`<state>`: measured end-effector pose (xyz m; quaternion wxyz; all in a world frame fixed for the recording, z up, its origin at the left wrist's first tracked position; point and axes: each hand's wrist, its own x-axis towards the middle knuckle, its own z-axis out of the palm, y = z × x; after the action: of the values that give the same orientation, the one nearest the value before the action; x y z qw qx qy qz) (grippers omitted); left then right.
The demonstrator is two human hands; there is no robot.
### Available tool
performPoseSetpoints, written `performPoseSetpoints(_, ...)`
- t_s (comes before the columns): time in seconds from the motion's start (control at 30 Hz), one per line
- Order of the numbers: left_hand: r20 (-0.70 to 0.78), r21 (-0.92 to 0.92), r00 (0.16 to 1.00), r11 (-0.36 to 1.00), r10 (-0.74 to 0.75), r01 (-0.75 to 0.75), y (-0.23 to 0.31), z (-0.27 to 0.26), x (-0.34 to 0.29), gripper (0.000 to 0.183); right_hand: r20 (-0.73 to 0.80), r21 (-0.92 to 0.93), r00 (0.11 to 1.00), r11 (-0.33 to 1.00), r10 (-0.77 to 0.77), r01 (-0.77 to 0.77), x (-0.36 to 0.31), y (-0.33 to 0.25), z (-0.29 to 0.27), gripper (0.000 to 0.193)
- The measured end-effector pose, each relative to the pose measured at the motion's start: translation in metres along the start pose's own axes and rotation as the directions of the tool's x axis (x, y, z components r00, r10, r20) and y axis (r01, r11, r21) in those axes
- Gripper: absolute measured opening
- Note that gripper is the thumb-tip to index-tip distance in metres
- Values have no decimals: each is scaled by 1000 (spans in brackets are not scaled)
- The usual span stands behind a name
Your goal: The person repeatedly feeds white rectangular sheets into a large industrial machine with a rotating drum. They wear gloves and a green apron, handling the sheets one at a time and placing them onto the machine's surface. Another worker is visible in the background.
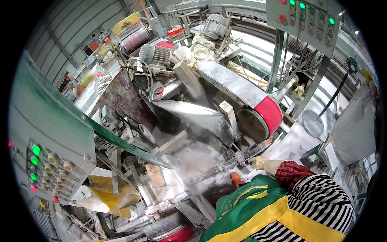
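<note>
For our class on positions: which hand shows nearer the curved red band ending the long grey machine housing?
Right, as far as visible: the pale-gloved right hand shows below the red band, apart from it. The left hand is not in view.

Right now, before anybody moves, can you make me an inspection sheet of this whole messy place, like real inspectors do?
Surface: the whitish surface between the machines looks dusty, with haze over it.
Job's things: a long dark bar lies near the hand; beyond it sits a pale machine cover with a red band.
Clutter: a wooden block and a yellow sheet, lower left.
Grip, right: the gloved right hand is at the bar; contact unclear.
Grip, left: nothing seen.
Cables: yellow cables run behind the cover.
Surroundings: lit control panels at left and right.
</note>
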<state>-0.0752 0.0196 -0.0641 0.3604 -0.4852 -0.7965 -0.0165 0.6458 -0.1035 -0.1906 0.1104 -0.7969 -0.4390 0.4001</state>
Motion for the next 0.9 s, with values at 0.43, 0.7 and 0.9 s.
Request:
performPoseSetpoints(0.43, -231, -418, 956, 869, 180, -265, 71, -97, -66, 36, -83, -29, 993, 996, -86, 84, 21, 32, 57, 54)
performPoseSetpoints(0.7, 391, -918, 806, 131, 444, 374, 203, -200, -89, 41, 42, 528, 978, 835, -205, 152, 1, -45, 20, 44)
performPoseSetpoints(0.9, -353, -935, 519, -317, 779, -161, 361, -334, -74, 56, 65, 921, 924, 380, -378, 90, -29, -175, -25, 65)
